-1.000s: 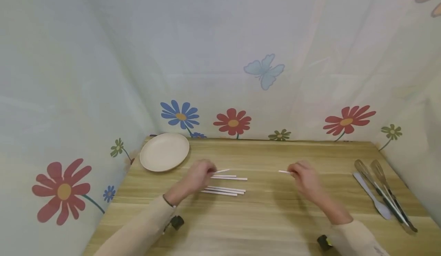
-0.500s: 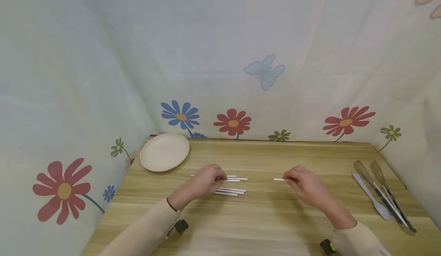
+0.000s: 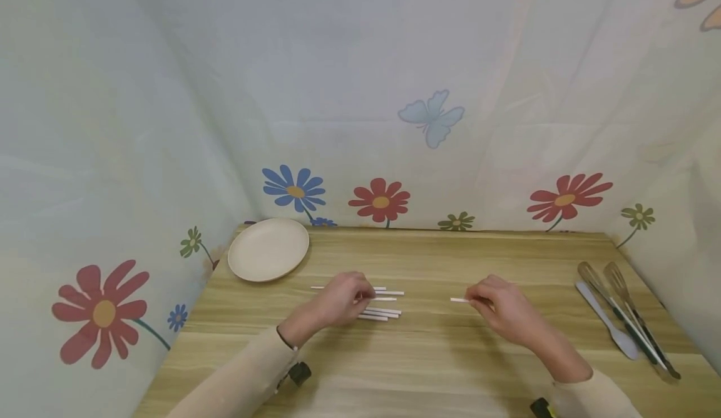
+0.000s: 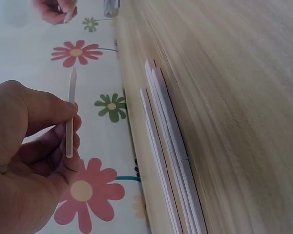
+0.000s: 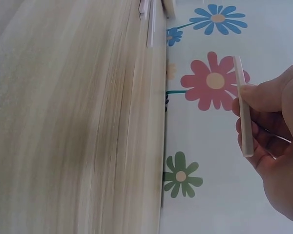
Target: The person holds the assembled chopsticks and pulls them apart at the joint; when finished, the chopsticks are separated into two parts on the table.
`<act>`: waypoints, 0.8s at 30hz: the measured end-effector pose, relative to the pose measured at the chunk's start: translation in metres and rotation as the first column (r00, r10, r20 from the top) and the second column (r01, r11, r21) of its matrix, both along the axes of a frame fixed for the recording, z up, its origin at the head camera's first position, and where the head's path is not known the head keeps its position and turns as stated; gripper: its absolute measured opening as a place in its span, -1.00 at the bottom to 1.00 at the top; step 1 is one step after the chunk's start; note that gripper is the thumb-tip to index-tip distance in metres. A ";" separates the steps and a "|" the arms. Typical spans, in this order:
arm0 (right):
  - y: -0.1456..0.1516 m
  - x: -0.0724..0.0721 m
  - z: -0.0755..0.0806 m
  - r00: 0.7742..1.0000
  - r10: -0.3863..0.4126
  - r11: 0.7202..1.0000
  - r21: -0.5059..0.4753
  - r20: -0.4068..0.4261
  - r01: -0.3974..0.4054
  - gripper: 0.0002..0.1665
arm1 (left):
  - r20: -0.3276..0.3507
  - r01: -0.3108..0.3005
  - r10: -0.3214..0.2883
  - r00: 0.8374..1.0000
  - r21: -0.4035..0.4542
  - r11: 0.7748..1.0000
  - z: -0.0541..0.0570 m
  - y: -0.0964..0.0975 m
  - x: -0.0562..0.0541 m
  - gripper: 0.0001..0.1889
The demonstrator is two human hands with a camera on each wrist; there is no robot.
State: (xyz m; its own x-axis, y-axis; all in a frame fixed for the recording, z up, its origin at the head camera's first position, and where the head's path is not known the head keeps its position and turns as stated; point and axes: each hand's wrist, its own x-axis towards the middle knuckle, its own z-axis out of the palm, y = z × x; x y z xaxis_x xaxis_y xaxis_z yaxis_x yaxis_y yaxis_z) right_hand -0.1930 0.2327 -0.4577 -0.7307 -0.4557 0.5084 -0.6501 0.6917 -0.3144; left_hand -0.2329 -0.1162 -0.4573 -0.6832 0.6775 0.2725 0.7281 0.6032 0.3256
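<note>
My left hand [image 3: 345, 299] pinches a short, thin white stick [image 4: 72, 92] between thumb and fingers, over the sticks on the table. One end of that stick looks narrowed in the left wrist view. To the right, my right hand [image 3: 507, 311] pinches another short white stick [image 5: 246, 129], whose tip points left toward the other hand. Beneath and beside the left hand lie several long white sticks [image 4: 178, 151], roughly parallel in two groups. The left hand partly hides them in the head view. A gap separates the two held pieces.
A round cream plate [image 3: 269, 250] sits at the table's back left. On the right lie a grey spoon [image 3: 608, 321] and two slotted utensils [image 3: 622, 283] with dark handles. A flower-printed curtain [image 3: 360, 92] surrounds the wooden table [image 3: 428, 368] at the back and sides.
My left hand has moved right and nearer to me with its stick. The right hand has come a little nearer too, still pinching its piece. The sticks on the table stay put.
</note>
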 end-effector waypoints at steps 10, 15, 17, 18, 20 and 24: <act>0.001 0.008 -0.001 0.997 0.064 0.998 0.000 -0.034 -0.064 -0.76 | 0.001 0.007 -0.007 1.000 0.000 1.000 -0.004 0.003 0.004 -0.92; 0.000 0.014 -0.002 0.995 0.087 0.996 -0.006 -0.052 -0.087 -0.71 | -0.003 0.010 -0.010 1.000 -0.008 1.000 -0.006 0.004 0.006 -0.93; 0.000 0.016 -0.002 0.995 0.086 0.996 -0.006 -0.045 -0.086 -0.69 | 0.004 0.009 -0.009 1.000 -0.014 1.000 -0.007 0.004 0.007 -0.94; 0.000 0.018 -0.002 0.996 0.084 0.996 -0.006 -0.041 -0.084 -0.68 | 0.005 0.011 -0.011 1.000 -0.019 1.000 -0.008 0.004 0.008 -0.94; 0.000 0.020 -0.003 0.996 0.081 0.997 -0.006 -0.033 -0.081 -0.66 | 0.015 0.017 -0.017 1.000 -0.020 1.000 -0.008 0.005 0.009 -0.94; 0.000 0.025 -0.003 0.996 0.082 0.997 -0.013 -0.020 -0.082 -0.68 | -0.001 0.037 -0.037 0.999 -0.024 0.999 -0.009 0.005 0.011 -0.95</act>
